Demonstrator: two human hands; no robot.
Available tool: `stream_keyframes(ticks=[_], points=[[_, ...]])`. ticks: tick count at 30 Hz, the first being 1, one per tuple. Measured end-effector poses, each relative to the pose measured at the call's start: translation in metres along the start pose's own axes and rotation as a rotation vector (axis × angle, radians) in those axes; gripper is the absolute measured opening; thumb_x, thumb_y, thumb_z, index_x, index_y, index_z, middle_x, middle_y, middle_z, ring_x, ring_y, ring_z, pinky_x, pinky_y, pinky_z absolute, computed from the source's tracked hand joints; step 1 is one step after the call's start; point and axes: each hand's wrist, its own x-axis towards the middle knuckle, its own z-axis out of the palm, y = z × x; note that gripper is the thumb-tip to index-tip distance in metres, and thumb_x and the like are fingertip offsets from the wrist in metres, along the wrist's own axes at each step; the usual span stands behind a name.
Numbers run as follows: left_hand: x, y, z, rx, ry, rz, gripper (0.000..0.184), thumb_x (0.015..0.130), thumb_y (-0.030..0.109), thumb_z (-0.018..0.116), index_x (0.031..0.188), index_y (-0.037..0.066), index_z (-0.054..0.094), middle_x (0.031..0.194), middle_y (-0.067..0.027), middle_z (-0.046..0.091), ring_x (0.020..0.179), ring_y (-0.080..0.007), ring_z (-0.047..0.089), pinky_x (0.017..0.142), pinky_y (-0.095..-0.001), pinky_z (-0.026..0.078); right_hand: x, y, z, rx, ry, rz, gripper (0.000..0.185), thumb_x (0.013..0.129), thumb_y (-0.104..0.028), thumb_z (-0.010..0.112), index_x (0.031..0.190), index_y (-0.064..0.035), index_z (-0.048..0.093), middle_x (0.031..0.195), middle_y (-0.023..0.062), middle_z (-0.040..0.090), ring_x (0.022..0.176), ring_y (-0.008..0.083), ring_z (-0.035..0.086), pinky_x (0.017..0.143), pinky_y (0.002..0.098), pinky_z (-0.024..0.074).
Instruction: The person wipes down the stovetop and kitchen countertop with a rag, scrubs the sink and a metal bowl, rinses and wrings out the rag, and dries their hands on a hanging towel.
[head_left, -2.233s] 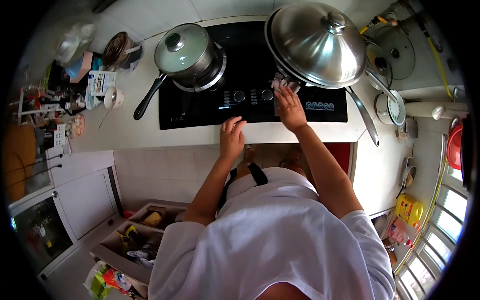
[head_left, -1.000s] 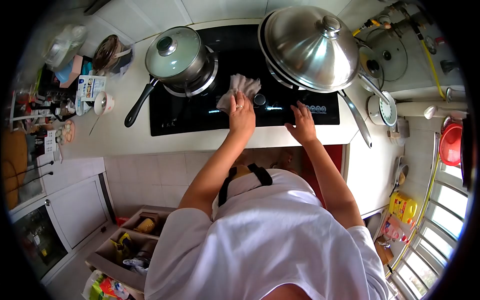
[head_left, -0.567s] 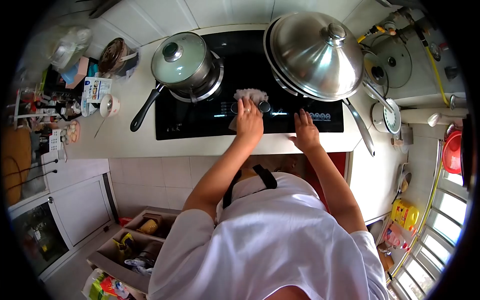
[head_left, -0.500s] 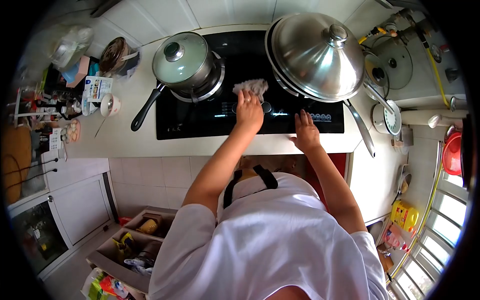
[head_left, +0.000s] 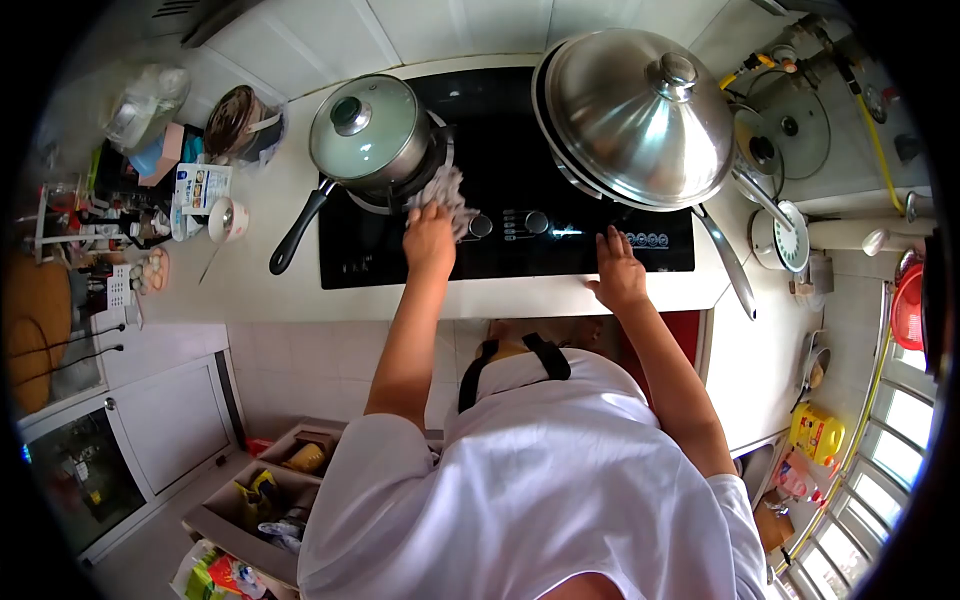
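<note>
Cloth [head_left: 446, 190]: just beyond left hand [head_left: 430, 240], long axis unclear
Left hand: nearer, grasping it
Right hand [head_left: 619, 270]: unclenched, farther right

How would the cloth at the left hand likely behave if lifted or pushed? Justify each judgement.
The cloth would probably droop when lifted, given its loose, crumpled folds. Pushed, it may slide fairly easily across the glossy cooktop.

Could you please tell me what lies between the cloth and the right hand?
In the head view, two knobs and a lit display lie between the cloth and the right hand.
</note>
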Motion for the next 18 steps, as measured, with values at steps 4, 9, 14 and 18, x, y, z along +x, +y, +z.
stream_keyframes(ticks=[4,9,14,18], points=[[-0.022,-0.011,0.004,0.018,0.032,0.008,0.024,0.087,0.016,0.051,0.107,0.006,0.061,0.121,-0.0083,0.057,0.110,-0.0302,0.053,0.085,-0.0355,0.050,0.000,-0.001,0.002,0.003,0.010,-0.001,0.085,0.067,-0.027,0.079,0.136,0.0000,0.037,0.145,0.0193,0.032,0.133,0.0337,0.035,0.101,0.0344,0.0427],[0.019,0.024,-0.026,-0.166,-0.170,0.104,0.037,0.091,0.030,0.049,0.115,0.004,0.060,0.129,-0.0117,0.052,0.115,-0.0333,0.051,0.093,-0.0389,0.045,0.002,-0.004,-0.001,-0.008,0.001,0.002,0.084,0.067,-0.026,0.079,0.135,0.0016,0.037,0.144,0.0206,0.032,0.132,0.0347,0.035,0.102,0.0339,0.0414],[0.066,0.077,0.004,-0.047,-0.045,0.211,0.051,0.088,0.035,0.055,0.121,-0.003,0.052,0.134,-0.0222,0.044,0.115,-0.0355,0.048,0.095,-0.0392,0.044,0.004,-0.006,-0.002,-0.016,-0.027,0.026,0.086,0.067,-0.026,0.079,0.137,0.0008,0.036,0.145,0.0198,0.031,0.133,0.0341,0.033,0.103,0.0339,0.0397],[0.109,0.100,0.012,0.035,0.043,0.196,0.063,0.086,0.036,0.057,0.130,-0.006,0.042,0.137,-0.0259,0.038,0.120,-0.0373,0.043,0.098,-0.0385,0.042,0.005,-0.005,0.001,-0.045,-0.010,0.024,0.085,0.068,-0.027,0.078,0.136,0.0022,0.035,0.144,0.0209,0.032,0.132,0.0349,0.035,0.101,0.0341,0.0424]])
